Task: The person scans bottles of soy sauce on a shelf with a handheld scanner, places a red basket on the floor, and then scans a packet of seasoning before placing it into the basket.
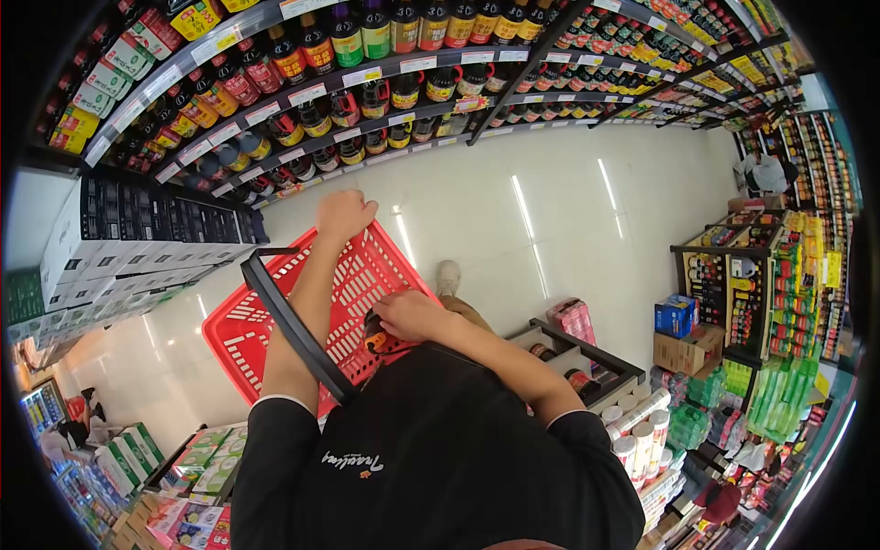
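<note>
A red plastic shopping basket (pixel 240 344) hangs from my left forearm by its dark handle (pixel 291 321). My left hand (pixel 345 216) is curled into a loose fist above the basket's far rim, and I see nothing in it. Inside the near right part of the basket, my right hand (pixel 403 316) is closed around the top of a dark bottle (pixel 375 337) with an orange label. The fingers and my shirt hide part of this bottle. Slots in the basket's floor show the pale tiles below.
Ahead, curved-looking shelves (pixel 394 69) carry rows of sauce bottles. Stacked black-and-white cartons (pixel 119 234) stand at the left. A dark-framed display (pixel 605 380) is close on my right, near a pink pack (pixel 571 321). My shoe (pixel 447 277) rests on the shiny floor (pixel 495 211).
</note>
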Available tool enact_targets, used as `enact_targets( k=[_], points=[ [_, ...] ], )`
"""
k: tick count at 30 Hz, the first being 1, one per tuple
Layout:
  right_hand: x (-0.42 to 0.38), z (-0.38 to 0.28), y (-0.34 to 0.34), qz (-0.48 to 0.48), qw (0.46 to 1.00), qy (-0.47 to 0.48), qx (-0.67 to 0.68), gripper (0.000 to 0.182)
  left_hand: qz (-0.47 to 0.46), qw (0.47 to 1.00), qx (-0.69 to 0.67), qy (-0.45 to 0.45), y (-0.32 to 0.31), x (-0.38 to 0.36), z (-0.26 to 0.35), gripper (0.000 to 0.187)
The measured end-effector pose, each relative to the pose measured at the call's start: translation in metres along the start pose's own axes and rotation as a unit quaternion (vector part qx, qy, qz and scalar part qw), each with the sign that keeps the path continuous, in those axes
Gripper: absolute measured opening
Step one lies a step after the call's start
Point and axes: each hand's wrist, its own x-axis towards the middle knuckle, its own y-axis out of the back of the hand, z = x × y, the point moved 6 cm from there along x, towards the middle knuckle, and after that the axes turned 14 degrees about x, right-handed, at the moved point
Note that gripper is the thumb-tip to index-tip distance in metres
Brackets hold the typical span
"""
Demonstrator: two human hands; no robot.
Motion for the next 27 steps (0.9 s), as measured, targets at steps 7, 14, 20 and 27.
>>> enact_targets(
  k=[7, 14, 20, 27],
  points=[
    [0.015, -0.011, -0.021, 0.012, 1.000, 0.015, -0.011, 0.024, 0.025, 0.999, -0.034, 0.014, -0.003, -0.019, -0.031, 0.040],
    [0.010, -0.010, -0.017, 0.031, 0.999, 0.022, -0.025, 0.026, 0.034, 0.999, -0.031, 0.024, 0.002, -0.020, -0.025, 0.040],
    [-0.013, -0.001, -0.004, 0.051, 0.998, 0.023, -0.012, 0.024, 0.036, 0.999, -0.028, 0.001, 0.003, -0.010, 0.007, 0.041],
    [-0.054, 0.032, 0.033, 0.088, 0.994, 0.056, -0.020, 0.022, 0.048, 0.999, 0.009, 0.017, 0.021, 0.013, 0.070, 0.040]
  ],
)
